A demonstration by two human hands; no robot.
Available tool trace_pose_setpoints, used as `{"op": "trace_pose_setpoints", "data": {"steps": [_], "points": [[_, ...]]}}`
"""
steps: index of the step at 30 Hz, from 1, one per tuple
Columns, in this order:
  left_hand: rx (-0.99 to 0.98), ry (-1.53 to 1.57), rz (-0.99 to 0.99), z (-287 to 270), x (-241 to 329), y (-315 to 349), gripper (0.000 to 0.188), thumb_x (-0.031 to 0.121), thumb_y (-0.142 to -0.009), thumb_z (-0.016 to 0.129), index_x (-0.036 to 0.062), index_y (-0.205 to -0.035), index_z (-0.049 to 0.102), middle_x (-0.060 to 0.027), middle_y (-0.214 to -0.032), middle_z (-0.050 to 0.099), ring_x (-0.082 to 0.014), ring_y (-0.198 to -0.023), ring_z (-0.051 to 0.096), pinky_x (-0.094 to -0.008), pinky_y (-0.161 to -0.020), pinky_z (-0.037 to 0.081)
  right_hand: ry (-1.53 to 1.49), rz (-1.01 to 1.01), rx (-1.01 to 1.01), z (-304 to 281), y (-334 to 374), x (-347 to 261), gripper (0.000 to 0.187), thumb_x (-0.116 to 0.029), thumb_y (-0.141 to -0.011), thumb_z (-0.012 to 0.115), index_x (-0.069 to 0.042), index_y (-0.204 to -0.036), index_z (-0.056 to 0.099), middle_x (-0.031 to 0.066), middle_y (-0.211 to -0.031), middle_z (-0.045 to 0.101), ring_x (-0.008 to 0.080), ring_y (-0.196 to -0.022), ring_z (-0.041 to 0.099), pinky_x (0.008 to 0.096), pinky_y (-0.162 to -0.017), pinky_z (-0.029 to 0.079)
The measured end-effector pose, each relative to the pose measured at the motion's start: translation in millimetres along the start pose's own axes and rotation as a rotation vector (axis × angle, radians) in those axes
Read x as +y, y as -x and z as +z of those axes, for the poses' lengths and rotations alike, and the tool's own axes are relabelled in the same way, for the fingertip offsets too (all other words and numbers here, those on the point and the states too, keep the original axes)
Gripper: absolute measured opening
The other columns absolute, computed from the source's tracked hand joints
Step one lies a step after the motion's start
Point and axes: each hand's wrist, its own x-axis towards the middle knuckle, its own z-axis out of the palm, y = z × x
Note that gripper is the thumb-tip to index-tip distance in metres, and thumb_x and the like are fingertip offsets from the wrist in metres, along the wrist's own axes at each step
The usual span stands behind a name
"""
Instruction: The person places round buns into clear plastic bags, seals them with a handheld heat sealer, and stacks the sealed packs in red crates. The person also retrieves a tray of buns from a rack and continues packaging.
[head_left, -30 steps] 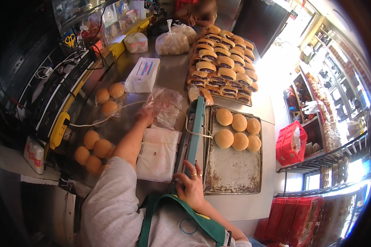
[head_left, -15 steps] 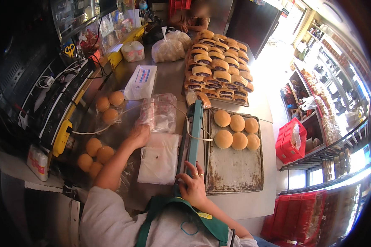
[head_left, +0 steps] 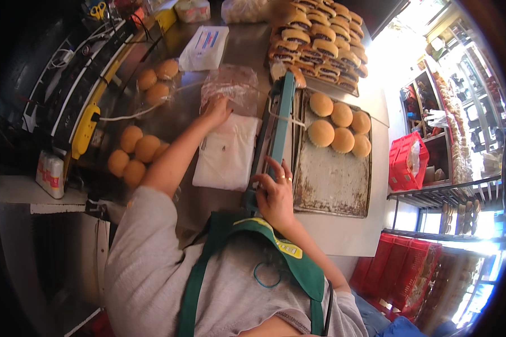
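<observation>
My left hand (head_left: 215, 109) reaches forward and grips the near edge of a clear plastic bag (head_left: 230, 85) lying on the steel counter. My right hand (head_left: 274, 194) rests on the near end of a long teal bag sealer (head_left: 276, 130), fingers curled over its arm. Just right of the sealer a worn baking tray (head_left: 331, 180) holds several plain buns (head_left: 336, 123) at its far end. A stack of flat white bags (head_left: 226, 153) lies between my two arms.
A far tray (head_left: 315, 42) carries rows of filled buns. Bagged buns sit on the counter at left (head_left: 134, 157) and further back (head_left: 156, 78). A white packet (head_left: 205, 48) lies beyond. Red crates (head_left: 407, 163) and shelving stand at right.
My left hand has pulled the clear bag slightly nearer, and the camera has tilted down and closer to the counter. The right hand stays on the sealer.
</observation>
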Motion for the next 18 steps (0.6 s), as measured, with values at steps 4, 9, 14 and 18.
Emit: {"op": "trace_pose_setpoints", "data": {"steps": [4, 9, 14, 18], "points": [[0.126, -0.216, -0.21, 9.2, 10.1, -23.4, 0.031, 0.023, -0.086, 0.064, 0.0047, -0.111, 0.064, -0.0218, -0.105, 0.065, -0.0414, -0.101, 0.062, -0.0478, -0.09, 0.049, 0.008, -0.029, -0.005, 0.2, -2.2, 3.0, 0.029, 0.002, -0.071, 0.059, -0.01, -0.097, 0.065, 0.0235, -0.133, 0.048, 0.0447, -0.129, 0.042, 0.0568, -0.113, 0.028], [0.032, -0.131, -0.065, 12.7, 5.9, -38.6, 0.037, 0.035, -0.094, 0.051, 0.0052, -0.109, 0.068, -0.0198, -0.113, 0.066, -0.0344, -0.11, 0.06, -0.0503, -0.095, 0.046, 0.026, -0.047, 0.041, -0.7, -6.3, 3.9, 0.026, 0.001, -0.07, 0.06, -0.009, -0.093, 0.067, 0.0248, -0.128, 0.051, 0.0406, -0.125, 0.047, 0.0589, -0.112, 0.027], [0.126, -0.155, -0.34, 4.9, -10.7, -36.3, 0.024, 0.024, -0.09, 0.055, 0.0076, -0.098, 0.071, -0.0197, -0.112, 0.066, -0.0326, -0.112, 0.06, -0.0503, -0.098, 0.043, 0.009, -0.023, 0.014, -1.7, -7.9, 2.1, 0.025, 0.0, -0.071, 0.06, -0.01, -0.092, 0.067, 0.0239, -0.128, 0.052, 0.0404, -0.123, 0.049, 0.0596, -0.111, 0.028], [-0.081, -0.308, -0.095, -15.9, 2.4, -21.6, 0.014, 0.015, -0.087, 0.06, 0.0083, -0.094, 0.07, -0.0183, -0.114, 0.066, -0.0318, -0.116, 0.057, -0.0496, -0.099, 0.042, 0.004, -0.005, 0.016, -2.4, -7.5, 0.5, 0.024, 0.0, -0.071, 0.06, -0.01, -0.092, 0.067, 0.0238, -0.128, 0.052, 0.0423, -0.123, 0.048, 0.0599, -0.111, 0.028]]}}
